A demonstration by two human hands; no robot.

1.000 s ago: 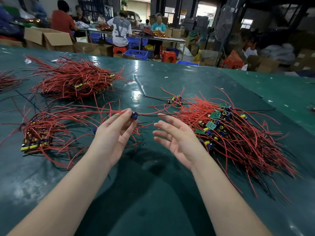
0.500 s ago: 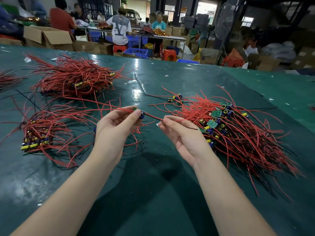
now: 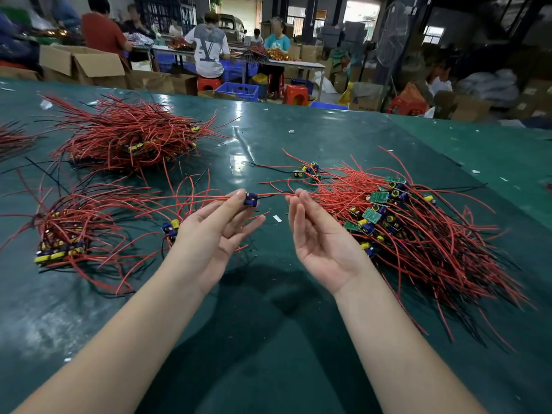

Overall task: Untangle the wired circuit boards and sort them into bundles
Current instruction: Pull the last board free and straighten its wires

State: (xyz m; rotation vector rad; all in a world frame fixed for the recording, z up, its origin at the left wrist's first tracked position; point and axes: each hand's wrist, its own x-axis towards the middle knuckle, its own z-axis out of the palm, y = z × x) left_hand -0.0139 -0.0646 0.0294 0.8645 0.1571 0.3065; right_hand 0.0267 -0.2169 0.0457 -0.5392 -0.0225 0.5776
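Head view: the left hand [image 3: 209,234] is raised palm-up over the green worktop [image 3: 268,324], its fingers [image 3: 236,198] pinching a small board [image 3: 251,199] whose red wire [image 3: 276,193] runs across to the right hand [image 3: 322,243]. That hand's fingers are relaxed and nearly straight, tips touching the wire (a grip is not evident). A loose pile [image 3: 418,234] lies right; two bundles [image 3: 68,234] [image 3: 128,138] lie left.
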